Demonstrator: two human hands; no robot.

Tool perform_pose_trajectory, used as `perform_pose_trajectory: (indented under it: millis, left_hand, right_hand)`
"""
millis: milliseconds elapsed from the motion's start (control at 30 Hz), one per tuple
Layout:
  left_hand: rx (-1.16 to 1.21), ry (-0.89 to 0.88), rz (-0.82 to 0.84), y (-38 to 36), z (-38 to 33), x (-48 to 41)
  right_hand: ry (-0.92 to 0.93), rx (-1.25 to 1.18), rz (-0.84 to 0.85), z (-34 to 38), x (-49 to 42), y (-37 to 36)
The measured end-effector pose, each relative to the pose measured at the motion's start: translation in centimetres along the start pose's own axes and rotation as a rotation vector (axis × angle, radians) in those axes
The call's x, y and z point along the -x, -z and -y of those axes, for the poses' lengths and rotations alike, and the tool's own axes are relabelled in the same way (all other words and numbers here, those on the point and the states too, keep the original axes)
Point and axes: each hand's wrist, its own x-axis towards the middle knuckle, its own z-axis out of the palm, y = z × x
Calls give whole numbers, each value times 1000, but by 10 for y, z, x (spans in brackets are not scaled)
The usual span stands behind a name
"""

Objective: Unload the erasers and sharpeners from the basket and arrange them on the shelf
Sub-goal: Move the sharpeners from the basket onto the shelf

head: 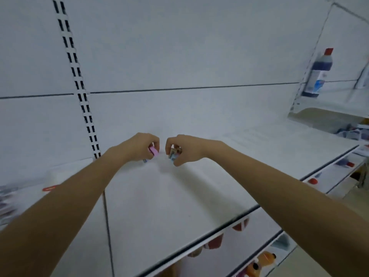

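In the head view we judge the placing step is in hand. Both hands reach over the shelf (pixel 159 196), right of the upright (pixel 79 86) and close to the back wall. Our left hand (pixel 139 146) curls its fingers round a pink eraser (pixel 153 150). Our right hand (pixel 185 149), further right of the upright, pinches a few small pieces (pixel 174 153), blue and brownish; whether erasers or sharpeners we cannot tell. The basket is out of sight. Next we need to set these down flat in a neat row and let go gently. The eraser looks like a small pink block, blurred.
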Motion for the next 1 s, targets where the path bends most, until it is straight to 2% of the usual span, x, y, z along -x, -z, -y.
perform_pose_trajectory:
  millis: [167, 333, 500, 633, 733, 833, 933, 1000]
  left_hand:
    - [44, 158, -80, -20, -6, 3]
    - [66, 246, -310, -45, -9, 20]
    - [129, 310, -319, -52, -8, 41]
    - [112, 361, -483, -63, -5, 56]
    - [85, 274, -642, -63, -8, 57]
    - [25, 237, -605, -65, -13, 56]
    - [34, 276, -598, -68, -14, 59]
    - [22, 311, -595, -68, -15, 60]
  right_hand:
    - [169, -44, -21, -26, -28, -11]
    - [292, -177, -110, -40, -52, -42]
    - [419, -261, -253, -45, -50, -59]
    - [374, -303, -348, -52, -55, -67]
    - [380, -266, -399, -55, -60, -69]
    - [431, -323, -393, -52, -54, -66]
    - [569, -364, -357, -44, -41, -59]
    - [584, -397, -331, -41, -36, -57]
